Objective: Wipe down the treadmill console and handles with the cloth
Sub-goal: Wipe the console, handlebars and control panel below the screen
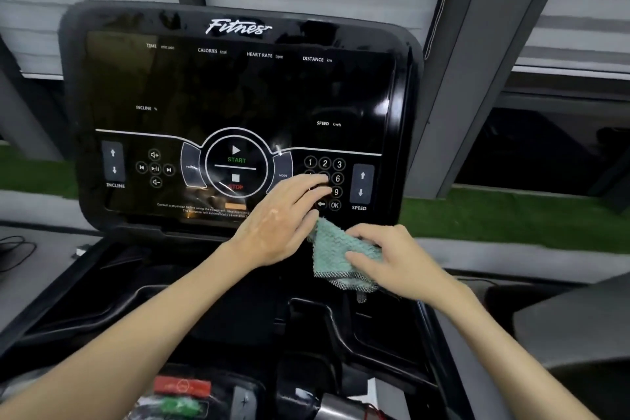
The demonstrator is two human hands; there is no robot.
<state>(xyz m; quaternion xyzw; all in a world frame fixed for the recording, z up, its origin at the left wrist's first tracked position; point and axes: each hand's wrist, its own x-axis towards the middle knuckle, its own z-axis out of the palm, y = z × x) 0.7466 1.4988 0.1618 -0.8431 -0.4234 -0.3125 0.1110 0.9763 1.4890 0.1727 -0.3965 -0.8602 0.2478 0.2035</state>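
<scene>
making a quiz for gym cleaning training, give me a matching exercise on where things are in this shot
Things:
1. cloth
2. left hand
3. incline arrows
4. speed arrows

Places or states:
a. far right of the console
b. fingers spread over the number keypad
c. held by the right hand
d. far left of the console

Pairs: 1-c, 2-b, 3-d, 4-a

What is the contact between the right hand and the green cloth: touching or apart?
Touching. The head view shows the right hand pinching the green cloth between its fingers and thumb, with the fabric bunched under them.
</scene>
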